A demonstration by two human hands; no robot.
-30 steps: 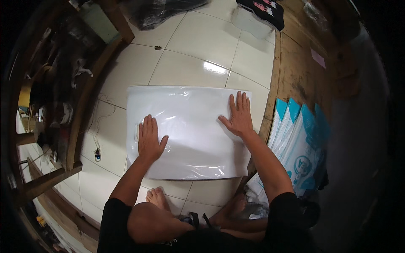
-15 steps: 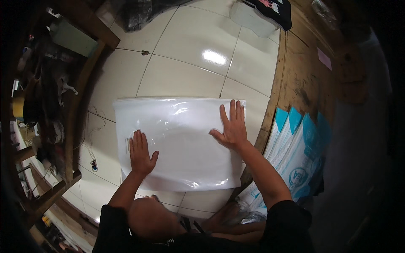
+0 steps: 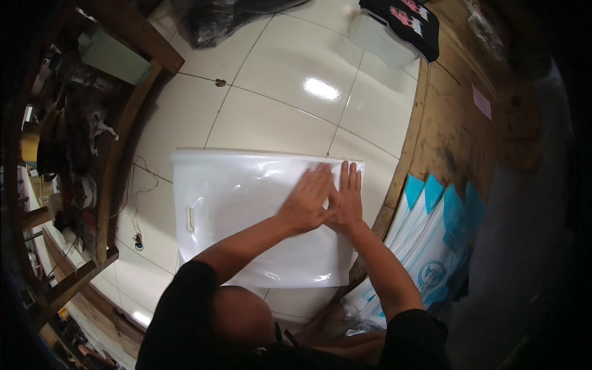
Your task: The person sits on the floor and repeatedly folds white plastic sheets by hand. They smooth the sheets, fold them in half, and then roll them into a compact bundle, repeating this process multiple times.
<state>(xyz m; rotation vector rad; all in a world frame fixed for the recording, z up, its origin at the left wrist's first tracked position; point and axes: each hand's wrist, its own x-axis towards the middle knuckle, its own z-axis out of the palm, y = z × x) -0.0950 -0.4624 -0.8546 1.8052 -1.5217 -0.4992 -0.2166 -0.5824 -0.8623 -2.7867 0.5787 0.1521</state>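
A flat, glossy white plastic bag lies on the floor, with an oblong cut-out handle slot near its left edge. Its far edge looks layered, as if several are stacked. My right hand presses flat on the far right corner, fingers stretched out. Against its thumb side, my left hand lies on the plastic with fingers extended, a little smeared by motion. Neither hand holds anything.
At the right, white and turquoise plastic packages lean by a worn wooden board. A folded black shirt rests on a pale block at the back. Dark plastic lies far left. A wooden frame and loose thread stand left.
My left hand has moved right across the white plastic, from the handle slot to beside my right hand, uncovering the slot. My right hand stays at the far right corner.
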